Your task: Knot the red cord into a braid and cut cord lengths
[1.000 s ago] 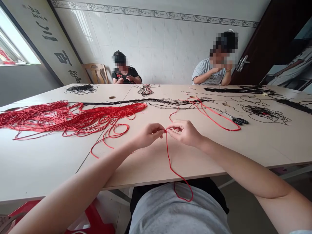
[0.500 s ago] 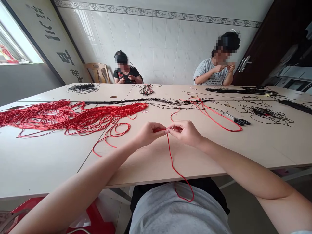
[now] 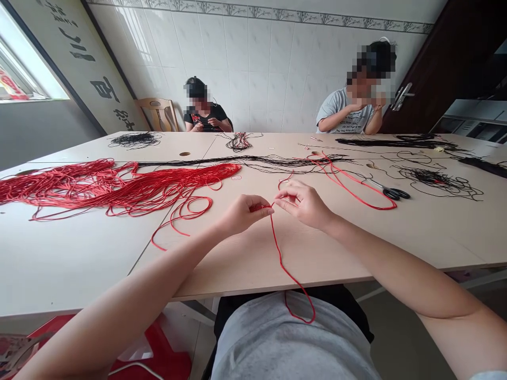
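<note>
Above the near part of the table, my left hand (image 3: 251, 214) pinches a red cord (image 3: 280, 258) between thumb and fingertips. The cord hangs from there over the table's front edge and loops onto my grey shirt. My right hand (image 3: 303, 203) is just to the right, slightly apart, its thumb and forefinger closed on a short end of the same cord. Any knot at the fingertips is too small to make out. A short piece of red cord (image 3: 283, 181) shows just behind my right hand.
A big bundle of red cords (image 3: 158, 187) spreads at left. Behind lie black cords (image 3: 245, 160). At right are a red cord loop (image 3: 356, 198), scissors (image 3: 392, 193) and a tangle of black cord (image 3: 435, 182). Two people (image 3: 206, 111) sit across the table (image 3: 245, 264), hands raised.
My right hand has drawn away from the left and lifted slightly, its fingers spreading a little. The left hand keeps its pinch on the cord. The view has shifted slightly.
</note>
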The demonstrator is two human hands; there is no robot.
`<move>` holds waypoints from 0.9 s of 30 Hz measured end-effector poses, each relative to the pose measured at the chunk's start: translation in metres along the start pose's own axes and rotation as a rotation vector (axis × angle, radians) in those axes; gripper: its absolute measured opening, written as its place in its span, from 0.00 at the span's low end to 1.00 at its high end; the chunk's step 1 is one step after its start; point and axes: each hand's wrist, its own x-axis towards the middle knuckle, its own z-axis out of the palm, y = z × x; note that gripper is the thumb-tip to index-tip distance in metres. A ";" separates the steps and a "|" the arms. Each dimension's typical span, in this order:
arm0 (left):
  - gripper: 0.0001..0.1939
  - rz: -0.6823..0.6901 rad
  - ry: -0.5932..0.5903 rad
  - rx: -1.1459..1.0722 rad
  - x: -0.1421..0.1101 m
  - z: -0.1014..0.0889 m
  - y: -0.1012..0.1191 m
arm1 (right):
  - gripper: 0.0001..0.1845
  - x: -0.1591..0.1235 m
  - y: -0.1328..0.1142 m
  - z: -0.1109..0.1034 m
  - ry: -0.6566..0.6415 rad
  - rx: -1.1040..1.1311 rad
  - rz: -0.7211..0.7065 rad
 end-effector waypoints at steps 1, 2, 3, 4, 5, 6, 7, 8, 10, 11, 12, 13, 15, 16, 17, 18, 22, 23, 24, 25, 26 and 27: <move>0.17 -0.006 0.002 -0.008 0.000 0.000 0.000 | 0.08 0.000 -0.001 -0.001 0.079 -0.040 -0.020; 0.18 -0.012 0.004 -0.016 0.000 0.000 0.000 | 0.08 -0.001 -0.003 -0.002 0.146 -0.078 -0.033; 0.18 -0.016 0.009 -0.024 0.001 0.000 -0.001 | 0.09 -0.003 -0.005 -0.002 0.170 -0.110 -0.037; 0.19 -0.020 0.016 -0.029 0.001 0.000 -0.001 | 0.10 -0.005 -0.007 -0.001 0.136 -0.134 -0.032; 0.19 -0.022 0.024 -0.029 0.002 0.001 -0.002 | 0.12 -0.007 -0.010 0.000 0.050 -0.150 -0.019; 0.19 -0.023 0.032 -0.024 0.002 0.001 -0.003 | 0.15 -0.010 -0.013 0.003 -0.065 -0.163 0.001; 0.19 -0.025 0.041 -0.019 0.002 0.001 -0.003 | 0.17 -0.013 -0.015 0.006 -0.175 -0.180 0.022; 0.19 -0.026 0.048 -0.014 0.002 0.001 -0.003 | 0.18 -0.016 -0.017 0.010 -0.259 -0.202 0.041; 0.19 -0.029 0.052 -0.017 0.001 0.002 -0.003 | 0.19 -0.021 -0.020 0.018 -0.337 -0.243 0.062; 0.18 -0.028 0.048 -0.022 0.001 0.001 -0.002 | 0.18 -0.022 -0.020 0.021 -0.348 -0.260 0.064; 0.18 -0.027 0.042 -0.027 0.000 0.001 -0.001 | 0.18 -0.022 -0.020 0.023 -0.349 -0.272 0.065; 0.18 -0.025 0.036 -0.028 0.000 0.000 0.000 | 0.18 -0.022 -0.019 0.024 -0.347 -0.280 0.064; 0.17 -0.029 0.028 -0.014 0.000 -0.002 0.001 | 0.17 -0.019 -0.016 0.021 -0.356 -0.284 0.044; 0.17 -0.035 0.027 0.000 0.001 -0.003 0.002 | 0.17 -0.017 -0.015 0.018 -0.377 -0.280 0.020; 0.17 -0.046 0.030 0.017 0.001 -0.004 0.001 | 0.17 -0.015 -0.013 0.014 -0.406 -0.272 -0.013; 0.16 -0.061 0.034 0.036 0.003 -0.005 0.000 | 0.17 -0.013 -0.011 0.010 -0.439 -0.265 -0.049; 0.15 -0.101 0.069 0.039 0.007 -0.005 -0.005 | 0.16 -0.006 -0.003 -0.003 -0.517 -0.252 -0.134; 0.15 -0.100 0.064 0.018 0.007 -0.005 -0.006 | 0.15 -0.005 -0.001 -0.005 -0.492 -0.242 -0.140; 0.15 -0.097 0.051 -0.009 0.007 -0.005 -0.006 | 0.15 -0.005 0.000 -0.006 -0.443 -0.217 -0.140; 0.15 -0.095 0.028 -0.040 0.006 -0.004 -0.006 | 0.14 -0.005 0.001 -0.005 -0.373 -0.172 -0.130; 0.14 -0.095 0.000 -0.069 0.005 -0.004 -0.005 | 0.14 -0.005 0.002 -0.004 -0.292 -0.110 -0.109; 0.14 -0.095 -0.029 -0.096 0.004 -0.003 -0.004 | 0.15 -0.006 0.003 -0.002 -0.221 -0.031 -0.077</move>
